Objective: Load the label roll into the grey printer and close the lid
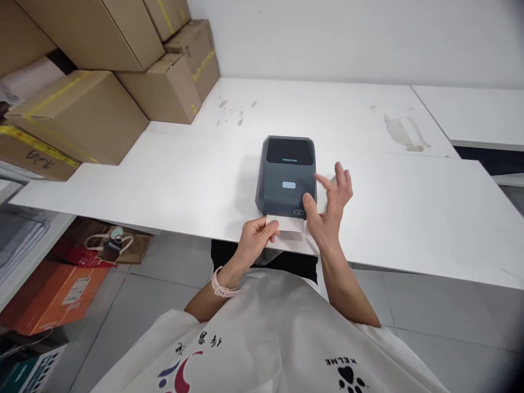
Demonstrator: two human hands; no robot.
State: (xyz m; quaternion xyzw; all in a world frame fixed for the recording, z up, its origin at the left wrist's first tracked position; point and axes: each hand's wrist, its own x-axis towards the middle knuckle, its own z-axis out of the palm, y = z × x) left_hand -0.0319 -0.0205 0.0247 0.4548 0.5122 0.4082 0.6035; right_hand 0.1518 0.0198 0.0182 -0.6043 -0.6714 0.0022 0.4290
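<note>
Left hand (256, 234) fingers pinch the label (289, 222) at the front slot of the printer (286, 174), near the counter (164, 174) edge; right hand (329, 210) — fingers spread wide — hovers beside it (boxes (82, 109) stacked far left).

Too small to read: lettering on lid of label printer (286, 177). Smeared by motion, right of printer: fingers (339, 177) of right hand (329, 213); printer's right front corner hidden behind thumb. Covered just below printer front: left end of white label (290, 224), pinched under left hand (256, 237) fingertips; print on label not legible. Cut off by top and left edges, far left of printer: cardboard boxes (82, 109); handwriting on lowest unreadable. Partly hidden under table (409, 218) edge, below-left of printer: paper bag (110, 245). Cropped at left edge there: orange carton (53, 292).
</note>
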